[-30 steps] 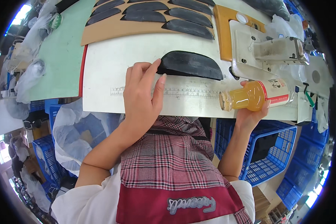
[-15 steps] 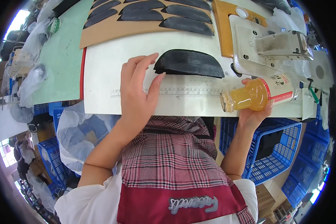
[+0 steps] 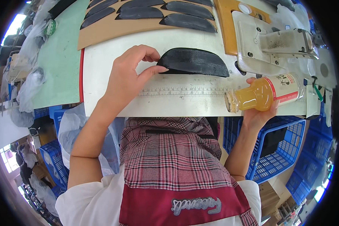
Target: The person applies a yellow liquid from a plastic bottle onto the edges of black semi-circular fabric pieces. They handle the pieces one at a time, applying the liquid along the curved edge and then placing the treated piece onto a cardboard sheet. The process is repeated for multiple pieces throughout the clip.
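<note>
Black half-moon piece [image 3: 196, 62], left end at left grip [image 3: 126, 68]; pinched or not, I couldn't tell | right grip [image 3: 257, 117] clasped amber-filled bottle [image 3: 265, 94] | piece lay on white bench [image 3: 101, 81] | blue crate [image 3: 267, 170] stood below

Two hands [image 3: 125, 75], one bottle [image 3: 267, 93], one machine [image 3: 284, 43], at least eight curved black pieces [image 3: 194, 62].

White table [image 3: 98, 71], green tabletop [image 3: 64, 62], bright window [image 3: 9, 159].
</note>
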{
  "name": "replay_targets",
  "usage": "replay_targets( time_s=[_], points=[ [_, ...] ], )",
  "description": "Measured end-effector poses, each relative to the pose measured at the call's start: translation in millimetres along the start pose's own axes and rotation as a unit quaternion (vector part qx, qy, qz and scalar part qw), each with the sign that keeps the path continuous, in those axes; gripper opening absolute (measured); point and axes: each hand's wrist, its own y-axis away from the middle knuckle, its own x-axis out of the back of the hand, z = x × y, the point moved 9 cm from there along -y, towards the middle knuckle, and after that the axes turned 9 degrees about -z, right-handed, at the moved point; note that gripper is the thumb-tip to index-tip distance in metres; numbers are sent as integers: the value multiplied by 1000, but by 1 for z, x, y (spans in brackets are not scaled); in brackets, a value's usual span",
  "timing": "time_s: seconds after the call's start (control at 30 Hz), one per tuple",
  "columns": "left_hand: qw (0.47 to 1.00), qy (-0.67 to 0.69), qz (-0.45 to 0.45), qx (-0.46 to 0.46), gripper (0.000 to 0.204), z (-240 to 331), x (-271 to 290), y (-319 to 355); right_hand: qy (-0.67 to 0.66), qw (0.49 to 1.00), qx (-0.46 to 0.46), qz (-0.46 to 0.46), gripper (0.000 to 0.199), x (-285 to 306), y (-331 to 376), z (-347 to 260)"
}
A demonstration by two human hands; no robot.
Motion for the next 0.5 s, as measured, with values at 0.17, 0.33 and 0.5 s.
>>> replay_targets(
  time_s=[0.17,0.33,0.5],
  points=[
    [999,8,-31,9,19,-3,0,-3,-40,999,14,-33,64,-3,-1,0],
    [998,12,-54,18,15,-3,0,-6,-40,998,20,-33,64,-2,0,-1],
    [998,-49,-27,-10,14,2,1,-8,-25,1000,9,6,67,1,1,1]
  ],
)
